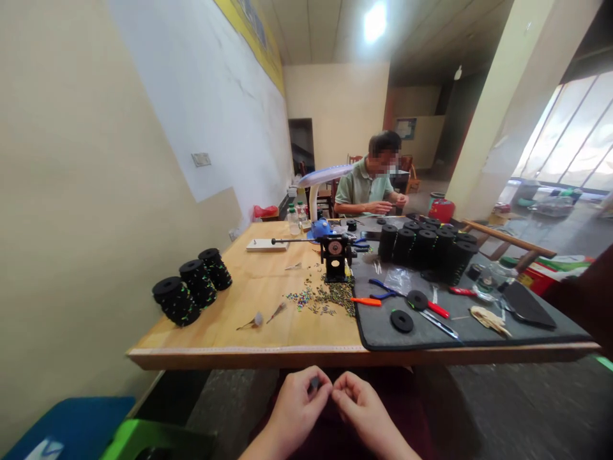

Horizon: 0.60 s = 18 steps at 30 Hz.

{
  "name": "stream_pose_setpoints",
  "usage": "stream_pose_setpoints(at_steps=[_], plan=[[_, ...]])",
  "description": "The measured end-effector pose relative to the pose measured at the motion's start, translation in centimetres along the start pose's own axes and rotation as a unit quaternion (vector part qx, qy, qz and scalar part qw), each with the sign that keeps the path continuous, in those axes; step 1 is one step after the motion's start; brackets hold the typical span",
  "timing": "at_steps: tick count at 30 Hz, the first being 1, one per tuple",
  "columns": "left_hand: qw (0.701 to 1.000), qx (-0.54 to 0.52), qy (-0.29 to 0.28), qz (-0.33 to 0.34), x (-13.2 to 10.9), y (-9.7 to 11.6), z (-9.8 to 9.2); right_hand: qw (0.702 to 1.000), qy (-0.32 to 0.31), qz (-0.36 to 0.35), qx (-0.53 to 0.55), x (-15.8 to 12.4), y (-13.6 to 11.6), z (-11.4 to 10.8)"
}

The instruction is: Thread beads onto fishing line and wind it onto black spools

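Below the table's front edge, my left hand (pixel 301 397) is closed, fingers curled round a small dark piece (pixel 314 383) whose kind I cannot make out. Close beside it, my right hand (pixel 364 404) is pinched, thumb against fingers. What it grips, if anything, is too small to see. The fingertips of both hands meet or nearly meet. Past them on the wooden table (pixel 211 332) lie loose small beads (pixel 338 297) in a scattered pile. Two small feather-like tufts (pixel 257 319) rest to the left of the beads. A black hand-crank winder with a dial (pixel 335 250) stands behind the pile.
Black spools (pixel 194 287) stand at the left, several more (pixel 426 246) on the grey mat (pixel 383 335). Blue-handled pliers (pixel 382 289), an orange tool (pixel 366 301) and a cutter knife (pixel 438 324) lie there. A co-worker (pixel 366 188) sits across, beyond a desk lamp (pixel 325 174).
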<state>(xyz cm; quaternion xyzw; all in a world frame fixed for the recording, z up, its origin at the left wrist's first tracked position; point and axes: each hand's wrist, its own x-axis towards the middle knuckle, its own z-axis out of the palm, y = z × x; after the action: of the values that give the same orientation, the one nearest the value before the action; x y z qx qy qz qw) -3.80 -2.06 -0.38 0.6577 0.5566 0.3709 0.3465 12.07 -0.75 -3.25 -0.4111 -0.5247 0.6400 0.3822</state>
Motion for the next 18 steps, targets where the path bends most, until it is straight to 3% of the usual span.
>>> stream_pose_setpoints(at_steps=[3, 7, 14, 18], plan=[[0.995, 0.097, 0.028, 0.027, 1.5, 0.2, -1.5, 1.000, 0.009, -0.010, 0.012, 0.3, 0.5, -0.3], [0.955, 0.292, 0.052, 0.022, 4.7, 0.2, -3.6, 0.996, 0.024, 0.012, 0.081, 0.8, 1.2, -0.7], [0.928, 0.364, 0.075, 0.009, 8.5, -0.5, -4.7, 0.987, 0.036, 0.039, 0.152, 1.7, 3.7, -1.5], [0.914, 0.386, 0.122, -0.016, 9.2, -0.9, -6.6, 0.984, 0.046, 0.049, 0.164, 1.0, 3.2, -1.4]])
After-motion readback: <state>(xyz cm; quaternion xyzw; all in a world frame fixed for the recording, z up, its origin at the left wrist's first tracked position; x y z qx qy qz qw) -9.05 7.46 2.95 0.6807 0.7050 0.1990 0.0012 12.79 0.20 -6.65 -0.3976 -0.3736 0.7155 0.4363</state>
